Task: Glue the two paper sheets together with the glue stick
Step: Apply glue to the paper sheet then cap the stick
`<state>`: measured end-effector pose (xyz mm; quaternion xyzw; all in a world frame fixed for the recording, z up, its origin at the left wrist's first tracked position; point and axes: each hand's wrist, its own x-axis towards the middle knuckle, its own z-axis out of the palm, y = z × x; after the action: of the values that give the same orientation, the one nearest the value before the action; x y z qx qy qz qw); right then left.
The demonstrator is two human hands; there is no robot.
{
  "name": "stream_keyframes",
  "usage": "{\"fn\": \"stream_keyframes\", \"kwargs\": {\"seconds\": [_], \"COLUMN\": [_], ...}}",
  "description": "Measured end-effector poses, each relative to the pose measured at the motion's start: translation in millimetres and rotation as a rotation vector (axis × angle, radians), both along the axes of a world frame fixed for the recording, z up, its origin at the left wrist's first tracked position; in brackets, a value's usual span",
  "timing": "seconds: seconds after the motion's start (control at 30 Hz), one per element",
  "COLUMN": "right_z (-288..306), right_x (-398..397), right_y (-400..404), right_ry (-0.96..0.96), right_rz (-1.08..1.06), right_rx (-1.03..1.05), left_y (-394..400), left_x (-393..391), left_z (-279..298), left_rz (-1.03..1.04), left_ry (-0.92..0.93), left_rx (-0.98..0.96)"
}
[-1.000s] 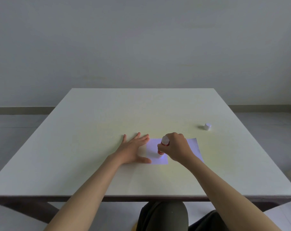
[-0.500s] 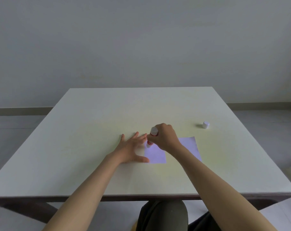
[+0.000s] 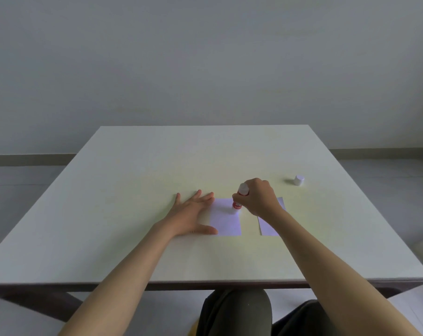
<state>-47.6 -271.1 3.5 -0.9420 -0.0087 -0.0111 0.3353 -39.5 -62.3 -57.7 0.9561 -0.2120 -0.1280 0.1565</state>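
Note:
Two small white paper sheets lie side by side on the table. The left sheet [image 3: 226, 220] is pinned at its left edge by my left hand [image 3: 192, 215], flat with fingers spread. My right hand [image 3: 257, 197] grips a red and white glue stick [image 3: 239, 196], tip down on the far right part of the left sheet. The right sheet [image 3: 270, 225] is partly hidden under my right wrist and forearm.
The glue stick's white cap [image 3: 299, 180] stands on the table to the far right of the sheets. The pale table [image 3: 133, 190] reaches to a near edge above my lap. A grey wall and floor lie behind.
My right hand swept the glue stick across the left sheet, first toward its far left corner by my left fingers, then back to the right. My left hand stayed flat.

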Motion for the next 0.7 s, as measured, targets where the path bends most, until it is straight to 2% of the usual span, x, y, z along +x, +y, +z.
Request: {"fn": "stream_keyframes", "kwargs": {"seconds": [0.17, 0.7], "right_z": [7.2, -3.5], "right_x": [-5.1, -19.6], "right_y": [-5.5, 5.0], "right_ry": [-0.056, -0.096], "right_rz": [-0.025, 0.077], "right_rx": [0.053, -0.044], "left_y": [0.7, -1.6], "left_x": [0.0, -2.7], "left_z": [-1.9, 2.3], "left_rz": [0.005, 0.021], "left_ry": [-0.006, -0.001], "left_rx": [-0.026, -0.010]}}
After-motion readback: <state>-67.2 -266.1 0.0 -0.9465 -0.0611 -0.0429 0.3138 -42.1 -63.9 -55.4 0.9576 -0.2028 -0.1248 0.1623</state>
